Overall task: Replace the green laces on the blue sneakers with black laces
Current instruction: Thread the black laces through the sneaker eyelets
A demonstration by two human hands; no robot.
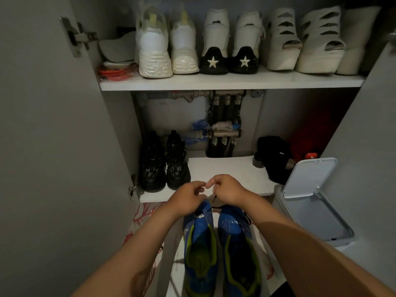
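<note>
1. An open cabinet (53, 125) with plain grey doors fills the view; a metal hinge shows on the left door.
2. Its upper shelf (231, 83) carries a heel-out row: chunky white trainers (154, 50), a white pair with black heels and a star on each (214, 58), and white strappy wedges (285, 39).
3. The lower shelf (225, 168) holds black shoes (165, 163) at the left and a dark soft bundle (274, 157) at the right. Metal pipes (225, 116) run down the back wall between them.
4. A pale plastic bin (334, 230) stands at the right, just beside the lower shelf, its flat lid (310, 176) tipped up; what is in it cannot be made out.
5. The blue sneakers (200, 243) sit side by side on the floor in front of the cabinet, toes toward the shelf, with green trim round their openings. A mat (145, 213) with a red pattern lies under and left of them.
6. The left hand (188, 200) lies over the front of the left sneaker, fingers curled; whether it grips anything cannot be told.
7. The right hand (229, 191), near the left hand, has curled fingers pinching a thin strand.
8. That strand is the black lace (216, 207), which drops from the right hand and crosses to the right sneaker's front.
</note>
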